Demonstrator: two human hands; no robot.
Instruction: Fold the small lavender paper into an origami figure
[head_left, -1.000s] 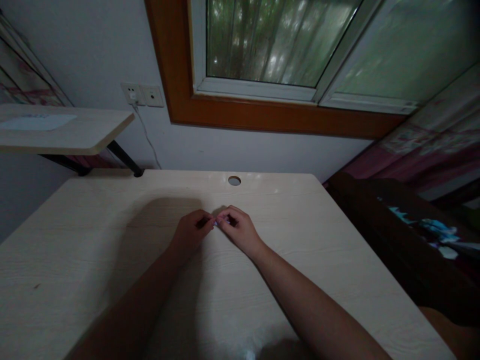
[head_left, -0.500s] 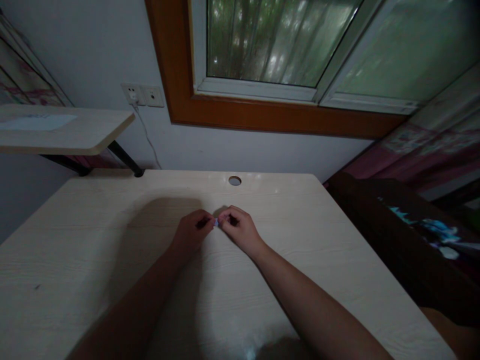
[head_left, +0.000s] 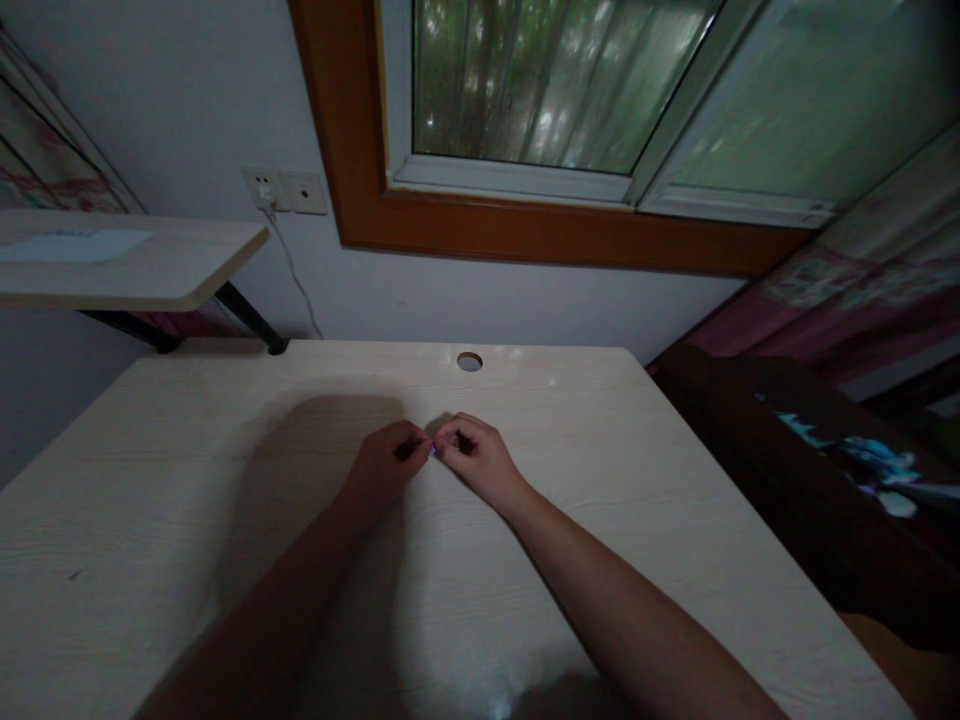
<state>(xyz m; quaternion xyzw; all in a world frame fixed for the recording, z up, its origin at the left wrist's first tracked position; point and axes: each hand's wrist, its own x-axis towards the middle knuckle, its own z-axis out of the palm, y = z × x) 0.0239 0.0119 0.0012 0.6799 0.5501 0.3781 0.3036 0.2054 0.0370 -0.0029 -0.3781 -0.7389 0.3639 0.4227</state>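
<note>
Head view: the fingertips of both hands meet over the middle of the desk, curled tight, and between them they pinch a tiny pale bluish scrap [head_left: 431, 451], too small and dim to identify. The left hand [head_left: 381, 466] closes on it from the left, thumb and forefinger drawn together and the other fingers folded under. The right hand [head_left: 478, 462] closes on it from the right in the same way, knuckles up. I cannot tell whether the scrap touches the desk top or sits just above it. Both forearms run back toward the camera over the pale wooden desk [head_left: 150, 480]. Beyond the hands, near the far edge, is 1 round cable hole [head_left: 469, 361]. On the wall behind are 2 sockets [head_left: 283, 189], with a white cable [head_left: 296, 283] hanging from the left one. A side shelf [head_left: 172, 262] juts in at the left, and a wood-framed window [head_left: 555, 90] sits above.
</note>
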